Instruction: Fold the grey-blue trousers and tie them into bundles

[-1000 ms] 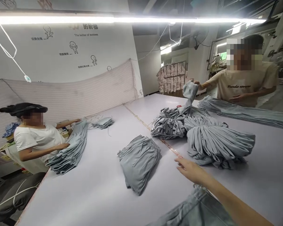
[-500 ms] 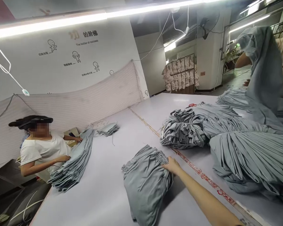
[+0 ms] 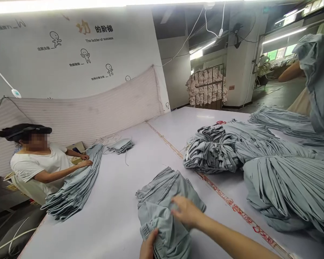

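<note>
Two hands at the near edge, both on a small stack of folded grey shorts [image 3: 164,212] lying on the white tabletop [image 3: 108,216]. Left hand [image 3: 148,246] at the bottom of the frame, fingers curled closed over the stack's near elastic waistband. Right hand [image 3: 186,212] reaching in from the lower right, fingers spread and pressed flat on top of the fabric, not gripping. Just beyond and to the right, a red-printed measuring strip [image 3: 221,194] running diagonally across the surface. Past it, a large bundled heap of grey garments [image 3: 259,162], with red scissors [image 3: 218,122] behind. Farther left, a seated person in a white shirt [image 3: 35,165], both hands on a long fanned stack of grey pieces [image 3: 75,183]. Far right, another person's arm lifting a grey garment [image 3: 318,75].
</note>
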`<state>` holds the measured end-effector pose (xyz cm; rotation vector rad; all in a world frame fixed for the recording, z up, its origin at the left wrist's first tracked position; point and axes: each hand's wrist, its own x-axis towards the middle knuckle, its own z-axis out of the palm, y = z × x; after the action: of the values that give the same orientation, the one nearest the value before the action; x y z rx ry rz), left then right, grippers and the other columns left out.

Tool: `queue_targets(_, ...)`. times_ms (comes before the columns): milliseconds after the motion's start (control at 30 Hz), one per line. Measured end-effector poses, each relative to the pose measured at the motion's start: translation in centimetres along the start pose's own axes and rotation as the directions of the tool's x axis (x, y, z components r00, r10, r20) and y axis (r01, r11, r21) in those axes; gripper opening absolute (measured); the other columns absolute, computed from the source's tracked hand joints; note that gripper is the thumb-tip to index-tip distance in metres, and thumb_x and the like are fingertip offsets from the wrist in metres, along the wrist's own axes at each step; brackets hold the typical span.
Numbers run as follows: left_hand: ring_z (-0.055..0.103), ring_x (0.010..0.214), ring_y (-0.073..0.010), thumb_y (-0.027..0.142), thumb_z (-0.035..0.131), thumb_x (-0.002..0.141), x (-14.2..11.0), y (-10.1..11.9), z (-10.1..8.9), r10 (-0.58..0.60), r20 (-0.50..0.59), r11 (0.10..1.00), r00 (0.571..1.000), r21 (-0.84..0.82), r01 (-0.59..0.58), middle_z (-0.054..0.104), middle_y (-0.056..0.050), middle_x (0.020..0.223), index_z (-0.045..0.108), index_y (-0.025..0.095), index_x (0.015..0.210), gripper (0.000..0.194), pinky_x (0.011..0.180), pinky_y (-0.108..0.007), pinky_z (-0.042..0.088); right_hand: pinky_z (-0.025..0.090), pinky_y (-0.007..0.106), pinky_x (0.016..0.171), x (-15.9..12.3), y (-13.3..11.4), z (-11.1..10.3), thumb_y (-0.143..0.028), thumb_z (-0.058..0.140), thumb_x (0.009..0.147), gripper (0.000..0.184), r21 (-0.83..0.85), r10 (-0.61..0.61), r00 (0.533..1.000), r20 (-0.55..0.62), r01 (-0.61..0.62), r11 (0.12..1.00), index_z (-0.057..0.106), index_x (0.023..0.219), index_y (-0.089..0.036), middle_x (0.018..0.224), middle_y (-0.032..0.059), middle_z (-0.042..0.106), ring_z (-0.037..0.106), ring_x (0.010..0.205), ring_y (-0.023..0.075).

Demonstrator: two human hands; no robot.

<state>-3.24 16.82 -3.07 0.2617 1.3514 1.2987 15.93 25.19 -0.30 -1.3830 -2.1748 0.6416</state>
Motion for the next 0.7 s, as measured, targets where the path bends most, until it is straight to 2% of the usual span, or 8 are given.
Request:
queue_targets(67, 0.063, 0.108, -0.0347, 0.025, 0.072, 0.058, 0.7, -0.5, -2.1, 0.035, -0.057, 0.999, 0.998, 0.028, -0.034, 0.074, -0.011, 0.096, 0.058, 0.02, 0.117, 0.06, 0.094, -0.045, 0.051, 0.042, 0.032, 0.092, 2.4, 2.6, -2.1, -0.03, 0.052, 0.084, 0.037, -0.109, 0.168, 0.985, -0.043, -0.172, 0.979, 0.057, 0.119, -0.018, 0.121, 0.0125, 0.061, 0.056, 0.111, 0.025)
queue_targets(133, 0.063, 0.109, -0.0339, 0.023, 0.07, 0.059, 0.8, -0.7, -3.8, 0.084, -0.105, 0.996, 0.991, 0.048, -0.08, 0.073, -0.01, 0.095, 0.057, 0.021, 0.116, 0.059, 0.097, -0.044, 0.049, 0.044, 0.035, 0.088, 3.9, 4.7, -3.2, -0.032, 0.053, 0.085, 0.039, -0.179, 0.327, 0.942, -0.073, -0.335, 0.925, 0.056, 0.119, -0.014, 0.118, 0.0168, 0.061, 0.059, 0.108, 0.0271)
queue_targets(267, 0.066, 0.103, -0.0328, 0.018, 0.066, 0.059, -2.1, 1.0, -4.9, 0.147, -0.148, 0.988, 0.978, 0.063, -0.139, 0.073, -0.008, 0.085, 0.056, 0.02, 0.109, 0.05, 0.094, -0.043, 0.049, 0.047, 0.037, 0.078, 4.0, 5.8, -2.8, -0.03, 0.052, 0.086, 0.03, -0.228, 0.387, 0.918, -0.091, -0.397, 0.889, 0.058, 0.111, -0.016, 0.111, 0.0168, 0.062, 0.064, 0.097, 0.0275)
queue_targets(367, 0.069, 0.095, -0.0282, 0.015, 0.064, 0.062, -7.1, 4.1, -4.9, 0.22, -0.069, 0.976, 0.973, 0.011, -0.219, 0.072, -0.004, 0.079, 0.054, 0.021, 0.109, 0.048, 0.087, -0.04, 0.053, 0.045, 0.034, 0.077, 3.0, 4.4, -2.9, -0.022, 0.042, 0.089, 0.025, -0.241, 0.335, 0.934, -0.122, -0.355, 0.903, 0.059, 0.107, -0.019, 0.111, 0.0146, 0.063, 0.065, 0.094, 0.0247)
queue_targets(433, 0.07, 0.09, -0.0253, 0.013, 0.064, 0.064, -11.1, 6.7, -5.4, 0.283, -0.034, 0.958, 0.958, -0.024, -0.284, 0.072, -0.001, 0.078, 0.053, 0.023, 0.113, 0.052, 0.082, -0.037, 0.056, 0.044, 0.032, 0.075, 2.2, 2.9, -4.0, -0.025, 0.037, 0.092, 0.027, -0.23, 0.283, 0.951, -0.126, -0.305, 0.924, 0.059, 0.106, -0.02, 0.108, 0.013, 0.065, 0.064, 0.093, 0.0235)
queue_targets(500, 0.071, 0.083, -0.0242, 0.011, 0.064, 0.064, -15.2, 9.2, -6.8, 0.336, -0.052, 0.938, 0.941, -0.072, -0.339, 0.072, 0.0, 0.074, 0.053, 0.022, 0.116, 0.055, 0.076, -0.037, 0.057, 0.044, 0.03, 0.076, 1.1, 1.3, -5.7, -0.031, 0.031, 0.094, 0.032, -0.225, 0.225, 0.966, -0.129, -0.25, 0.942, 0.056, 0.11, -0.02, 0.105, 0.0123, 0.067, 0.064, 0.095, 0.0233)
queue_targets(600, 0.071, 0.075, -0.0237, 0.008, 0.06, 0.067, -21.4, 12.4, -10.7, 0.37, -0.115, 0.917, 0.922, -0.112, -0.382, 0.071, -0.002, 0.069, 0.056, 0.015, 0.115, 0.048, 0.071, -0.037, 0.059, 0.045, 0.03, 0.078, -1.3, -1.1, -8.7, -0.035, 0.031, 0.092, 0.034, -0.113, 0.082, 0.98, -0.184, -0.104, 0.988, 0.055, 0.111, -0.021, 0.103, 0.0111, 0.069, 0.063, 0.096, 0.0236)
queue_targets(700, 0.071, 0.073, -0.0248, 0.009, 0.055, 0.072, -27.1, 14.0, -16.2, 0.286, -0.129, 0.932, 0.949, -0.191, -0.307, 0.071, -0.005, 0.066, 0.061, 0.009, 0.107, 0.036, 0.069, -0.039, 0.059, 0.047, 0.032, 0.077, -4.8, -3.5, -11.4, -0.041, 0.041, 0.085, 0.032, 0.105, -0.006, 0.972, -0.236, 0.032, 0.994, 0.059, 0.105, -0.022, 0.094, 0.0084, 0.071, 0.064, 0.088, 0.0239)
